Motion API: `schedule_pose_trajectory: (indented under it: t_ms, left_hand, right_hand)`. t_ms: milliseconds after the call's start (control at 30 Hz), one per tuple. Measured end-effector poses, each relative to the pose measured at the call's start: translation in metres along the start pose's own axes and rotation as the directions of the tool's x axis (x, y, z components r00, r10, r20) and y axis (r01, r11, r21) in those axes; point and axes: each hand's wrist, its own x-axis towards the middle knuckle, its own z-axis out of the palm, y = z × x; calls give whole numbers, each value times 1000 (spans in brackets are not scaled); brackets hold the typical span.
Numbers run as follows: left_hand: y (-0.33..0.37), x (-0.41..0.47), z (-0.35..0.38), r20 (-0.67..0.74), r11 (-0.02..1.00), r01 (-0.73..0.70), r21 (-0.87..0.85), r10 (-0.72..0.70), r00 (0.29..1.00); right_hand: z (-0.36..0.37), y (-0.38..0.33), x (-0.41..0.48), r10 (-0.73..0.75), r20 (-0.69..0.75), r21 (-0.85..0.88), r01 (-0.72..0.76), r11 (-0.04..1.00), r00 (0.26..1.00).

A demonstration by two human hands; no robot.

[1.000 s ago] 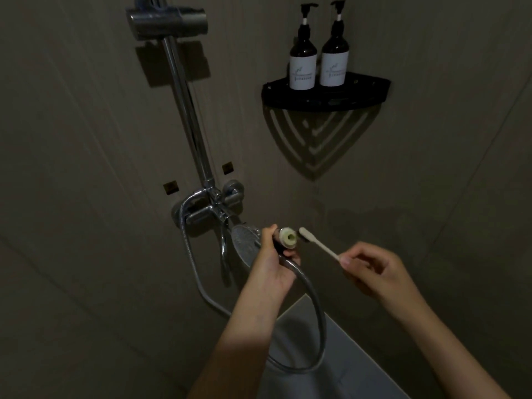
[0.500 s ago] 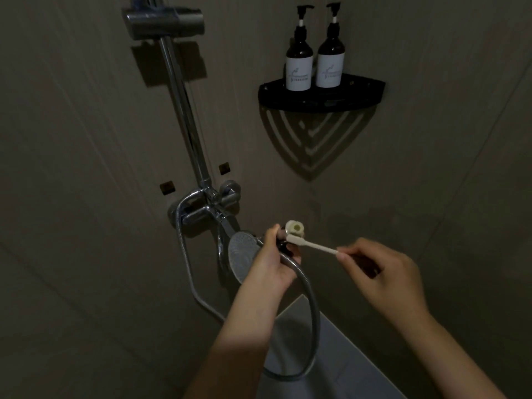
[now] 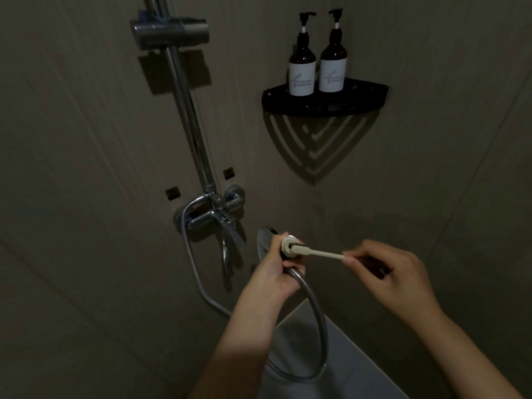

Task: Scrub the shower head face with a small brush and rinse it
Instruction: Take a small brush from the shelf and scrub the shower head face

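Two hands busy, low beside the tap (image 3: pixel 213 218). The left hand (image 3: pixel 277 272) grips the shower head (image 3: pixel 263 243) by its neck, with the hose (image 3: pixel 323 338) looping underneath. The right hand (image 3: pixel 385 279) pinches the brush (image 3: pixel 319 253) at its tail end. A second ago the bristle end hung just off the white ring (image 3: pixel 286 242). Now it has slid in and sits on the ring's middle. Contact made, so the scrubbing looks under way, though the grey spray face alongside is not being touched. No water visible, so the rinse is yet to come.
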Motion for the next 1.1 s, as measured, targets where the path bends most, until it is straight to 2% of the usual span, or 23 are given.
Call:
schedule_pose_trajectory:
  t_ms: [100, 233, 367, 467, 533, 633, 700, 800, 967, 1100]
  left_hand:
    - [-2, 2, 1, -7, 1000, -21, -20, 21, 1000]
    - [-4, 3, 3, -34, 997, -73, 6, 74, 997]
    - [5, 2, -1, 0, 999, -16, -35, 16, 1000]
    - [3, 6, 0, 18, 999, -44, 20, 44, 999]
    - [1, 3, 0, 53, 1000, -6, -5, 6, 999]
    - [1, -5, -4, 98, 996, 80, -41, -76, 992]
    - [0, -8, -5, 117, 994, 100, -54, -93, 989]
    - [-2, -11, -3, 136, 992, 98, -84, -86, 987]
    - [-2, -11, 2, 157, 993, 87, -86, -73, 985]
    - [-3, -14, -1, 117, 996, 45, -72, -37, 993]
  right_hand:
    - [3, -6, -1, -14, -10, -26, 13, 1000, 1000]
    - [7, -9, -3, -41, 31, -158, 46, 986, 999]
    - [-8, 0, -6, -16, -54, -62, 13, 998, 998]
    - [-3, -10, -3, -75, 7, -42, 75, 996, 997]
    - [-1, -12, -1, -78, 17, -53, 79, 995, 997]
    - [-9, -6, -1, -14, -24, -9, 14, 1000, 1000]
    - [-12, -9, 0, 61, -27, 115, -58, 992, 998]
    - [-3, -24, 5, 123, 66, 278, -136, 951, 990]
    - [5, -30, -5, 149, 325, 328, -259, 909, 934]
    - [-6, -29, -7, 160, 345, 344, -283, 896, 925]
